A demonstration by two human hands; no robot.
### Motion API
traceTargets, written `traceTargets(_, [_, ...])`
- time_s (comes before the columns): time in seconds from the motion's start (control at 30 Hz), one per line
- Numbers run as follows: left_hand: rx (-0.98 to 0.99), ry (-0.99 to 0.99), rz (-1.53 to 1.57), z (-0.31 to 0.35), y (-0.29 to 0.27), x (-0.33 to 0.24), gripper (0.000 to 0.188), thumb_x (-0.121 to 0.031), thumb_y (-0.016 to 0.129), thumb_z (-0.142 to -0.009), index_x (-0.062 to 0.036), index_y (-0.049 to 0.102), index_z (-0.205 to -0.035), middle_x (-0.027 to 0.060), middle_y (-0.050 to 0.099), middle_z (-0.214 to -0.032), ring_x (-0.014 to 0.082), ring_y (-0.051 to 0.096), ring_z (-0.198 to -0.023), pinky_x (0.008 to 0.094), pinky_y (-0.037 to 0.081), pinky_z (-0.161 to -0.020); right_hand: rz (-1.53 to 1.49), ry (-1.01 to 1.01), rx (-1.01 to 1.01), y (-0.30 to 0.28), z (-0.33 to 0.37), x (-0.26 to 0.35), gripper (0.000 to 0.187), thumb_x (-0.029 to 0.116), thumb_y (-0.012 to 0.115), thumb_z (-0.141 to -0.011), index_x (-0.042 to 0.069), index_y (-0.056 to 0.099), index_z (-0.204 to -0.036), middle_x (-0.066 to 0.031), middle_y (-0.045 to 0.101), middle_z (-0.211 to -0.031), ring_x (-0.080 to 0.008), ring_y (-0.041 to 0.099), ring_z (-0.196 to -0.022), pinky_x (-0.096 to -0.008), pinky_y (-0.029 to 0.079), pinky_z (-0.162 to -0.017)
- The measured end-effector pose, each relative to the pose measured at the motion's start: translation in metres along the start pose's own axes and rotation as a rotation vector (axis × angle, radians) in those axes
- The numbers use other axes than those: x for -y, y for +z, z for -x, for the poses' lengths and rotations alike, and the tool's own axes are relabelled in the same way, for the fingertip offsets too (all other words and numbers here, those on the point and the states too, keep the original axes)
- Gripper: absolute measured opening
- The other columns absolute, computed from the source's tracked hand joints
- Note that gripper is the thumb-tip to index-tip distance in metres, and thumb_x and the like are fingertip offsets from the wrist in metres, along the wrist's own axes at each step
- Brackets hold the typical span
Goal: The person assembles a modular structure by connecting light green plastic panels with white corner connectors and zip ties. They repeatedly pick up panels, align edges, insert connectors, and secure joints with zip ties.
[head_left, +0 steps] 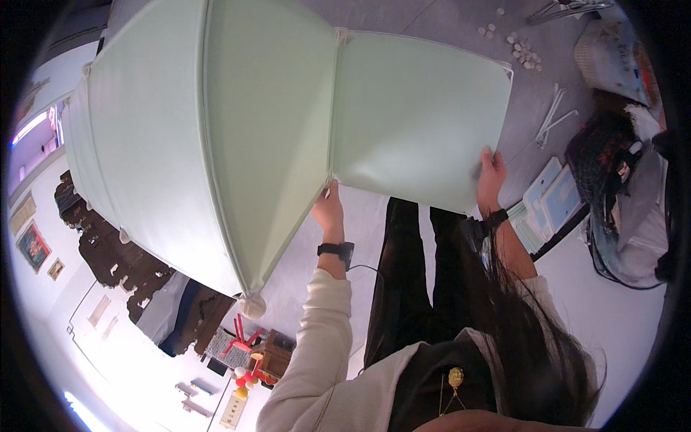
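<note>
A structure of pale green panels (151, 122) with thin pale edging fills the left and middle of the view. One roughly square pale green panel (421, 115) extends from it to the right, joined along a straight seam with white pieces at its corners. My left hand (330, 214) is closed at the seam's near end, its fingers pinching the white corner joint (332, 178). My right hand (491, 180) grips the square panel's right edge near its lower corner, thumb over the face and the other fingers mostly hidden. A white round knob (252, 306) sits at the structure's lowest corner.
White round pieces (525, 54) lie scattered on the grey floor beyond the panel, near some white rods (553, 119). At right are stacked flat panels (554, 191), a bag with dark cloth (601, 155) and a basket (608, 61). A red chair (241, 340) stands at lower left.
</note>
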State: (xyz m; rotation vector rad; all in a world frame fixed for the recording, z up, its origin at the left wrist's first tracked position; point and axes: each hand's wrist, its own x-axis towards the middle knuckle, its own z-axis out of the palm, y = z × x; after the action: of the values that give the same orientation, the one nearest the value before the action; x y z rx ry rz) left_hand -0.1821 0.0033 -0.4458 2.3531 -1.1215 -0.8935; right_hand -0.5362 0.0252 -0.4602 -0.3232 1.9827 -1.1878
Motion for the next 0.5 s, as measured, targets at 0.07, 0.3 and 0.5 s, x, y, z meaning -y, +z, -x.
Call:
traceTargets(0.07, [0.032, 0.040, 0.009, 0.001, -0.005, -0.007, 0.029, -0.017, 0.066, -0.084, 0.0028, 0.061, -0.105, 0.0140, 0.066, -0.103, 0.0253, 0.065, -0.093, 0.0344, 0.051, -0.078, 0.110, 0.049, -0.010, 0.001, -0.001, -0.002, 0.035, 0.031, 0.058, -0.092, -0.003, 0.055, -0.089, -0.0016, 0.056, -0.082, -0.0109, 0.046, -0.075, -0.0262, 0.040, -0.069])
traceTargets(0.3, [0.140, 0.085, -0.180, -0.004, -0.015, -0.013, 0.032, -0.021, 0.065, -0.085, 0.0036, 0.062, -0.105, 0.0171, 0.067, -0.102, 0.0256, 0.065, -0.093, 0.0343, 0.049, -0.083, 0.146, -0.086, -0.035, 0.008, 0.000, -0.019, 0.040, 0.035, 0.055, -0.093, -0.005, 0.054, -0.090, -0.0043, 0.056, -0.079, -0.0140, 0.047, -0.076, -0.0288, 0.041, -0.071])
traceTargets(0.5, [0.178, 0.080, -0.040, -0.008, -0.012, 0.007, 0.036, -0.028, 0.063, -0.086, 0.0008, 0.063, -0.107, 0.0184, 0.066, -0.104, 0.0306, 0.063, -0.099, 0.0382, 0.048, -0.086, 0.313, -0.050, 0.005, 0.005, -0.014, -0.037, 0.047, 0.041, 0.049, -0.094, -0.006, 0.055, -0.095, -0.0127, 0.061, -0.083, -0.0221, 0.056, -0.078, -0.0338, 0.045, -0.072])
